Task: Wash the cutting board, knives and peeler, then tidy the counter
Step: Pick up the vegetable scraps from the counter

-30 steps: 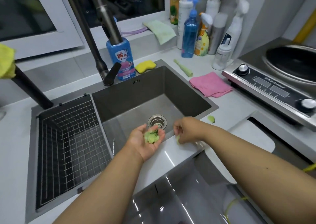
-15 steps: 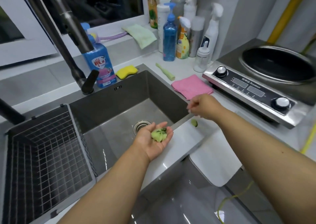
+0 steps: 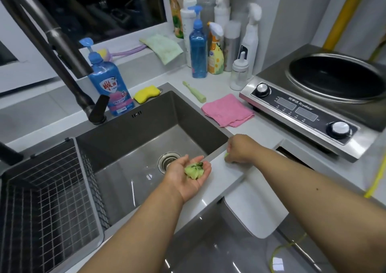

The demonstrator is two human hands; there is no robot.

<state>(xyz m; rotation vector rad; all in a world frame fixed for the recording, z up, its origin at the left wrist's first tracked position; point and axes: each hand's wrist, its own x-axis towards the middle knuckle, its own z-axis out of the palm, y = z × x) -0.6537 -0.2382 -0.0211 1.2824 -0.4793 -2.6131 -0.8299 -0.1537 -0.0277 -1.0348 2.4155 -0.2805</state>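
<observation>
White desk (image 3: pixel 257 135) edge beside sink (image 3: pixel 135 139): left hand (image 3: pixel 189 175) cupped open, carrying green peelings (image 3: pixel 193 170); right hand (image 3: pixel 240 149) pinches scrap (image 3: pixel 226 154) at rim.

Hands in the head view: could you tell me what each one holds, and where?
Left hand cradles pale green vegetable scraps in its upturned palm. Right hand pinches a small green scrap with its fingertips.
</observation>
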